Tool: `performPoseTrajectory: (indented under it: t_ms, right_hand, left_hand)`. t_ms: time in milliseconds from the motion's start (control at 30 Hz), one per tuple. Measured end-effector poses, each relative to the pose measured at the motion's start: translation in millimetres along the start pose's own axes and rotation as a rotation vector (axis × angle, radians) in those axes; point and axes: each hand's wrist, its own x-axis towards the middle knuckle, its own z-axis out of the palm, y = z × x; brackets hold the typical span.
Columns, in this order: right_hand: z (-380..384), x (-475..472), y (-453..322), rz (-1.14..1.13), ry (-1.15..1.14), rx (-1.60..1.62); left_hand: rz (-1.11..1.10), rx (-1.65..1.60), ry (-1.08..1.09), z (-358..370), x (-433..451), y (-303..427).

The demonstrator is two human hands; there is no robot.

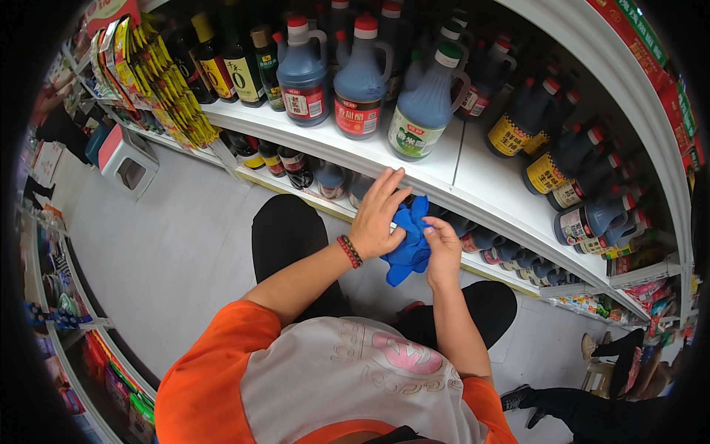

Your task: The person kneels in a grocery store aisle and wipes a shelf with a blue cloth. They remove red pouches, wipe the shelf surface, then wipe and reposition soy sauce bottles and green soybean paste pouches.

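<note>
My right hand pinches a crumpled blue cloth between thumb and fingers. Beside it my left hand is stretched out flat, its thumb against the cloth and its fingertips at the front edge of a white shelf. Beaded bracelets circle the left wrist. On the shelf just beyond stand a green-capped jug bottle with a green-and-white label and two red-capped jug bottles, one with a red label and one with a red-and-white label. All hold dark liquid.
Dark yellow-labelled bottles line the shelf's right part. More bottles fill the lower shelf. Yellow packets hang at the left. A plastic stool stands on the floor. Another person's legs extend in at lower right.
</note>
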Motion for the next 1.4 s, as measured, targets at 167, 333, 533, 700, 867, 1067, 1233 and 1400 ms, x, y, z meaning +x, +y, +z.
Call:
performPoseTrajectory:
  t_ms: [167, 333, 533, 700, 867, 1067, 1233, 1400]
  right_hand:
    - [-8, -1, -7, 0.009, 0.021, 0.186]
    - [-6, -1, -26, -0.08, 0.116, 0.139]
    - [-11, 0, -48, -0.064, 0.161, 0.266]
    - [-9, -2, -59, -0.092, 0.183, 0.291]
    - [-11, -3, -76, -0.096, 0.16, 0.336]
    - [-9, -8, -95, -0.109, 0.137, 0.403]
    - [-14, -7, -98, -0.144, 0.117, 0.403]
    - [-11, -6, -67, -0.056, -0.029, 0.484]
  left_hand:
    - [-0.563, -0.644, -0.22, 10, -18, 23]
    - [-0.648, -0.872, -0.008, -6, -5, 8]
    - [-0.761, -1.211, 0.049, -33, 11, 14]
    - [-0.767, -1.281, 0.004, -43, 17, 23]
    - [-0.756, -1.237, -0.071, -47, 19, 26]
    - [-0.729, -0.963, -0.38, -52, 24, 32]
    - [-0.693, -0.725, -0.68, -55, 26, 30]
    - [-0.777, -1.067, -0.433, -53, 21, 33]
